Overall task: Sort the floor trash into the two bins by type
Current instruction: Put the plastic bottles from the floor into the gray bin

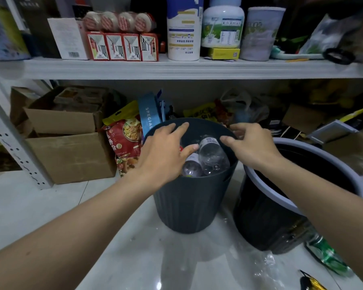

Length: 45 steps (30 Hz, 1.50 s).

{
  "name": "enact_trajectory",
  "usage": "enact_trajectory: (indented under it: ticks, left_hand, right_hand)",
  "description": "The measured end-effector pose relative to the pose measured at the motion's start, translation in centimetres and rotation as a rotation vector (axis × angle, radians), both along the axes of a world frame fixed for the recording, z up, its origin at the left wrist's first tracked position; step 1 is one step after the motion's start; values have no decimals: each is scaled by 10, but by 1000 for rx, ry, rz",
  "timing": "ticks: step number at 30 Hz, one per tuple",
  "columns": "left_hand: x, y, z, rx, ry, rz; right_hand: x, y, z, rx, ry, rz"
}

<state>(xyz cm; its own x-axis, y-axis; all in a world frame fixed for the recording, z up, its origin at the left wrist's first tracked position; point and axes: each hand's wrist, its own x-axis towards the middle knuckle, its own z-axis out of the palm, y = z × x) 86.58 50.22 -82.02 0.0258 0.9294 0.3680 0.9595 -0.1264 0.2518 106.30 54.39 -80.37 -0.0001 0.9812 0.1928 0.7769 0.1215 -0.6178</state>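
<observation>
A dark grey ribbed bin [189, 204] stands on the floor in the middle, holding clear plastic bottles [212, 158]. My left hand [166, 151] hovers over its left rim with fingers spread, the thumb touching a bottle. Over the far right rim, my right hand [252, 143] is also spread and holds nothing. A second bin [258, 225], black with a light grey rim, stands right beside the first; my right forearm crosses over it. On the floor at the right lie a green-labelled bottle [327, 256], a clear crumpled plastic piece [266, 262] and a black-and-gold wrapper [310, 283].
A white metal shelf [176, 69] loaded with cans, boxes and jars runs across just above the bins. Under it sit cardboard boxes [71, 155] at the left, snack bags [124, 139] behind the grey bin, and more boxes and bags at the right. The floor is glossy white tile.
</observation>
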Motion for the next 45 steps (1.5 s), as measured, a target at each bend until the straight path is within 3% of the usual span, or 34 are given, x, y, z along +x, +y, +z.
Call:
enact_trajectory:
  ticks: [8, 15, 30, 45]
  left_hand:
    - [35, -40, -6, -30, 95, -96]
    - [79, -92, -18, -26, 183, -121]
    - [184, -176, -65, -74, 192, -129]
    - [217, -240, -167, -354, 87, -107]
  right_hand:
    - [34, -73, -7, 63, -408, 209]
    - [78, -134, -20, 96, -571, 234]
    - [168, -219, -75, 4, -634, 237]
    - [223, -277, -183, -243, -578, 291]
